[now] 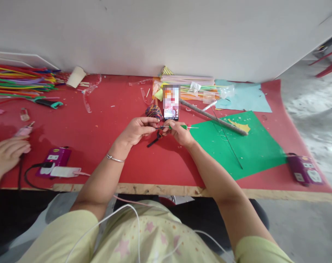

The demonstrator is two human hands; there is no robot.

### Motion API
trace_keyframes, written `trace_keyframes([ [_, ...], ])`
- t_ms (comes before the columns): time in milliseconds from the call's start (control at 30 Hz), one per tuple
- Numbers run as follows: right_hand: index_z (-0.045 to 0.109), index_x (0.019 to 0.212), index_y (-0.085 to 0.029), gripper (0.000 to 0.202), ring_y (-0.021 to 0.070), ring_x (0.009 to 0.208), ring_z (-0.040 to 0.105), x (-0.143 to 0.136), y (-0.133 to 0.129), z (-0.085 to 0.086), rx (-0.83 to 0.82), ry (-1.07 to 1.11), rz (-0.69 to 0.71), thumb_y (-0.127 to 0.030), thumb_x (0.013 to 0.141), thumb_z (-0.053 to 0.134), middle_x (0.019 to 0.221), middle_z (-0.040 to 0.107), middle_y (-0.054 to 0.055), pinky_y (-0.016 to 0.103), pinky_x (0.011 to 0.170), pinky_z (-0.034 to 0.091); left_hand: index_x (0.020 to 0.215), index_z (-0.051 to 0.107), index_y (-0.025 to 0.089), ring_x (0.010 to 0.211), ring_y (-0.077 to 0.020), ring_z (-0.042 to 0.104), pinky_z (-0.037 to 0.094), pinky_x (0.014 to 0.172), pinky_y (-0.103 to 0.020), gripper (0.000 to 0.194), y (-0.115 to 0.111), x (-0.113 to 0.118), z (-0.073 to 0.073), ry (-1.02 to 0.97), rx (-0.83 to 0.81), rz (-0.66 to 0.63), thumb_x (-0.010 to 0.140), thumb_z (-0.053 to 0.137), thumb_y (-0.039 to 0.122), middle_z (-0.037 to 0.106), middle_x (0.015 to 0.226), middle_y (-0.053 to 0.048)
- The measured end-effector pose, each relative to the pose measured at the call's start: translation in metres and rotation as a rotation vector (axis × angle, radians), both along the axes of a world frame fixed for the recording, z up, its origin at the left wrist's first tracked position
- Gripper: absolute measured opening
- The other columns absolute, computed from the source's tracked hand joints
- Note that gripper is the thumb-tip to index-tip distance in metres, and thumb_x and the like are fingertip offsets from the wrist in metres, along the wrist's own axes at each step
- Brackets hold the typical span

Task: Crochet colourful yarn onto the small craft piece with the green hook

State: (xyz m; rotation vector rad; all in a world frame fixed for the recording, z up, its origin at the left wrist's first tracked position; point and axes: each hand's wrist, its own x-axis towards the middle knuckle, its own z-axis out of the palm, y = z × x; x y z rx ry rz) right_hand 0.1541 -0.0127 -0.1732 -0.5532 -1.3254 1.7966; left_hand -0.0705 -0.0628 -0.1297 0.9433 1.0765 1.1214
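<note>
My left hand (140, 130) is closed in a pinch on multicoloured yarn at the hook's left end. My right hand (181, 132) is wrapped around a crochet hook (184, 127) with a green grip; its thin metal shaft sticks out on both sides. A small dark strip (153, 141) hangs just below my fingers, and I cannot make out what it is. Behind my left hand sits a ball of multicoloured yarn (153, 111). A phone (171, 104) stands upright beyond my right hand, with its screen lit and partly blurred.
A green sheet (237, 146) bears a fuzzy grey rod (215, 117) and a thin dark rod. Coloured pipe cleaners (20, 82) lie far left. Purple boxes (58, 159) sit at both sides. Another person's hand (7, 155) rests at the left edge. A wall backs the red table (114, 164).
</note>
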Motion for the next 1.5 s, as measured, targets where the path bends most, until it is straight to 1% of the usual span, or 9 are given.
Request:
trace_keyframes([
  [300, 0.083, 0.081, -0.018, 0.049, 0.0166, 0.075, 0.072, 0.001, 0.0, 0.0, -0.006, -0.024, 0.01, -0.065, 0.092, 0.078, 0.087, 0.076, 0.005, 0.032, 0.074, 0.06, 0.097, 0.09, 0.018, 0.056, -0.0066, 0.054, 0.035, 0.05, -0.022, 0.041, 0.0, 0.004, 0.001, -0.01, -0.002, 0.023, 0.057, 0.095, 0.017, 0.076, 0.081, -0.004],
  [467, 0.084, 0.083, -0.019, 0.047, 0.017, 0.076, 0.072, 0.003, 0.0, -0.001, 0.028, -0.046, 0.008, -0.063, 0.095, 0.075, 0.087, 0.076, 0.005, 0.032, 0.074, 0.06, 0.099, 0.09, 0.018, 0.056, -0.0058, 0.052, 0.035, 0.051, -0.023, 0.04, -0.001, 0.003, 0.001, 0.018, 0.049, 0.035, 0.059, 0.095, 0.018, 0.076, 0.083, -0.004],
  [633, 0.083, 0.082, -0.019, 0.047, 0.0176, 0.077, 0.072, 0.003, 0.0, -0.002, 0.022, -0.068, 0.01, -0.065, 0.093, 0.076, 0.089, 0.077, 0.006, 0.032, 0.075, 0.06, 0.099, 0.09, 0.017, 0.058, -0.007, 0.052, 0.037, 0.053, -0.024, 0.039, -0.001, 0.001, 0.0, 0.05, 0.047, 0.041, 0.06, 0.094, 0.019, 0.077, 0.084, -0.006],
  [800, 0.085, 0.083, -0.019, 0.043, 0.0176, 0.079, 0.074, 0.004, 0.0, -0.005, 0.053, -0.066, 0.009, -0.059, 0.096, 0.076, 0.089, 0.075, 0.005, 0.031, 0.075, 0.06, 0.101, 0.09, 0.017, 0.064, -0.01, 0.058, 0.042, 0.058, -0.025, 0.039, 0.0, 0.0, -0.002, 0.078, 0.063, 0.041, 0.063, 0.093, 0.02, 0.079, 0.087, -0.007],
  [933, 0.085, 0.083, -0.019, 0.04, 0.0179, 0.079, 0.074, 0.004, 0.0, -0.005, 0.063, -0.047, 0.007, -0.055, 0.097, 0.075, 0.09, 0.076, 0.006, 0.033, 0.076, 0.06, 0.101, 0.091, 0.018, 0.067, -0.0107, 0.06, 0.045, 0.062, -0.026, 0.037, -0.001, 0.0, -0.002, 0.085, 0.08, 0.042, 0.064, 0.093, 0.019, 0.079, 0.087, -0.007],
  [1133, 0.085, 0.081, -0.018, 0.043, 0.0173, 0.078, 0.073, 0.004, -0.001, -0.003, 0.083, -0.082, -0.019, -0.058, 0.095, 0.076, 0.09, 0.075, 0.006, 0.032, 0.075, 0.06, 0.1, 0.09, 0.017, 0.071, -0.0127, 0.062, 0.048, 0.066, -0.027, 0.036, -0.001, 0.001, -0.001, 0.122, 0.097, 0.056, 0.064, 0.092, 0.021, 0.08, 0.087, -0.007],
  [1267, 0.086, 0.081, -0.019, 0.042, 0.0175, 0.079, 0.073, 0.005, -0.001, -0.002, 0.123, -0.124, -0.037, -0.056, 0.097, 0.075, 0.09, 0.075, 0.005, 0.032, 0.076, 0.06, 0.099, 0.09, 0.017, 0.072, -0.0132, 0.063, 0.049, 0.067, -0.028, 0.035, 0.0, 0.002, -0.003, 0.14, 0.116, 0.076, 0.064, 0.092, 0.021, 0.08, 0.087, -0.007],
  [1500, 0.086, 0.08, -0.02, 0.044, 0.0176, 0.079, 0.071, 0.005, -0.005, 0.008, 0.191, -0.179, -0.087, -0.06, 0.097, 0.074, 0.089, 0.075, 0.005, 0.033, 0.078, 0.059, 0.097, 0.089, 0.017, 0.076, -0.0155, 0.066, 0.05, 0.069, -0.028, 0.038, 0.001, 0.004, -0.003, 0.136, 0.097, 0.116, 0.06, 0.092, 0.022, 0.08, 0.086, -0.007],
])
